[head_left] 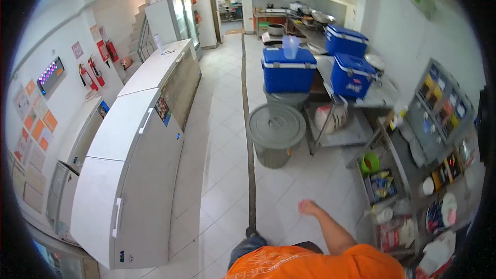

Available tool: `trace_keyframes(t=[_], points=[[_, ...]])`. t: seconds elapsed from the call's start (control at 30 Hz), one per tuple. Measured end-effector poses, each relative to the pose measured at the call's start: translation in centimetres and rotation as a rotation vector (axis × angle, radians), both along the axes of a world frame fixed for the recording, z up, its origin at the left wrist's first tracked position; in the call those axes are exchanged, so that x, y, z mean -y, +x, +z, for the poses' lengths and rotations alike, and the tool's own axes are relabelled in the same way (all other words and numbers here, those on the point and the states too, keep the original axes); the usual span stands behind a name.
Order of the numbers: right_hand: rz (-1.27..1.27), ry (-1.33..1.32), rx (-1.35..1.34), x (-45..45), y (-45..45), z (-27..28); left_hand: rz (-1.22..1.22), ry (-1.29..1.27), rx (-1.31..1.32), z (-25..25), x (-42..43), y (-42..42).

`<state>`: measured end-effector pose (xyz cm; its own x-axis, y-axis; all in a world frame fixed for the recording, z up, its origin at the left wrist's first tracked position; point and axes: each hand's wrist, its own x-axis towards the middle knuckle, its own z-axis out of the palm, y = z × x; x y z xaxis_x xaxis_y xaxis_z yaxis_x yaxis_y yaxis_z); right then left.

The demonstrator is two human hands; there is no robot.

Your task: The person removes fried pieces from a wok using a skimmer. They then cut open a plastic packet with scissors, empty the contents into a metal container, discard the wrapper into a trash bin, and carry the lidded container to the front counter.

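Note:
My right hand (308, 207) hangs over the tiled floor at the lower middle, at the end of a bare forearm. Its fingers are small and blurred, so whether they are curled or apart is unclear, and nothing recognisable shows in them. The grey lidded bin (276, 126) is ahead of this hand, with a gap of floor between. An orange shirt (310, 264) and one dark shoe (251, 231) show below. My left hand is outside the view.
White chest freezers (119, 144) line the left side. Blue cooler boxes (289, 72) stand on the right, one with a clear pitcher (291, 46) on top. Metal shelving (380, 170) holds a green container (370, 163). A dark floor channel (247, 103) runs toward the far doorway.

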<state>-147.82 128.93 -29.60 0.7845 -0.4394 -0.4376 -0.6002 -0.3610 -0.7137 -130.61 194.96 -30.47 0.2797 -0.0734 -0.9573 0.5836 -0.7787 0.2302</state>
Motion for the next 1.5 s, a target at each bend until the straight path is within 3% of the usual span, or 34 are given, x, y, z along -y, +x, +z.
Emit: trace_keyframes(t=[0.07, 0.1, 0.17, 0.23, 0.27, 0.3, 0.37, 0.4, 0.53, 0.63, 0.67, 0.73, 0.77, 0.8, 0.83, 0.87, 1.0, 1.13, 1.23, 1.33, 1.37, 1.4, 1.5], points=[[0.195, -0.079, -0.292, 1.8, 1.6, -0.9, -0.078, -0.042, 0.053, -1.6, 6.0, 9.2], [0.114, 0.087, -0.47, 2.3, 2.5, -1.4, -0.136, -0.081, 0.122, -2.6, 9.3, 14.4], [0.026, 0.359, -0.548, 4.5, 1.7, -5.5, -0.271, -0.156, 0.401, -3.7, 18.1, 25.5], [-0.386, 0.643, -0.633, 6.3, 0.9, -8.8, -0.398, -0.142, 0.808, -1.0, 28.9, 35.9], [-0.277, 0.55, -0.742, 6.4, 2.7, -6.6, -0.172, -0.382, 0.629, 6.7, 35.1, 39.2], [-0.167, 0.452, -0.844, 6.9, 4.6, -4.3, -0.119, -0.455, 0.604, 9.4, 40.0, 43.2], [-0.399, 0.601, -0.806, 9.1, 7.0, -5.8, -0.051, -0.566, 0.582, 11.0, 47.1, 50.5], [-0.516, 0.672, -0.792, 10.5, 8.1, -6.1, -0.034, -0.604, 0.583, 11.0, 50.3, 53.7], [-0.438, 0.598, -0.806, 19.4, 20.8, -4.8, -0.084, -0.496, 0.519, 6.9, 56.9, 63.1], [-0.362, 0.589, -0.778, 30.1, 35.9, -1.5, -0.263, -0.203, 0.196, 2.4, 55.3, 68.9], [-0.34, 0.574, -0.78, 32.7, 39.4, -1.8, -0.221, -0.095, 0.027, 1.5, 54.7, 70.8], [-0.154, 0.283, -0.408, 40.6, 46.2, -9.2, -0.056, -0.246, -0.105, 0.7, 53.7, 73.5], [0.051, -0.109, -0.094, 45.0, 49.5, -14.0, -0.116, -0.091, -0.041, 2.1, 53.3, 74.3], [-0.497, 0.325, -0.152, 48.6, 56.5, -5.0, -0.116, -0.007, 0.009, 3.3, 53.7, 75.6], [-0.521, 0.396, 0.08, 51.7, 62.0, 2.2, -0.103, 0.03, 0.01, 4.0, 54.9, 77.1], [-0.53, 0.403, 0.167, 55.3, 66.8, 3.9, -0.099, 0.046, 0.004, 4.1, 57.0, 79.1], [-0.508, 0.374, 0.276, 65.7, 81.1, 9.6, -0.122, 0.056, 0.01, 4.8, 66.1, 89.2], [-0.475, 0.421, 0.282, 71.4, 89.3, 8.1, -0.203, 0.049, 0.017, 4.3, 77.7, 102.6], [-0.559, 0.533, 0.059, 74.0, 94.3, 12.4, -0.429, 0.027, 0.055, 1.6, 88.7, 115.4], [-0.618, 0.59, 0.206, 78.1, 98.7, 14.9, -0.662, -0.176, 0.231, -0.9, 105.0, 128.6], [-0.686, 0.611, 0.276, 79.7, 100.2, 16.2, -0.67, -0.31, 0.299, -0.1, 111.1, 132.7], [-0.765, 0.627, 0.352, 81.7, 101.8, 17.8, -0.774, -0.255, 0.405, 2.1, 118.2, 135.3], [-0.911, 0.532, 0.546, 89.7, 105.4, 22.1, -0.565, -0.337, 0.483, 12.1, 138.4, 137.8]])
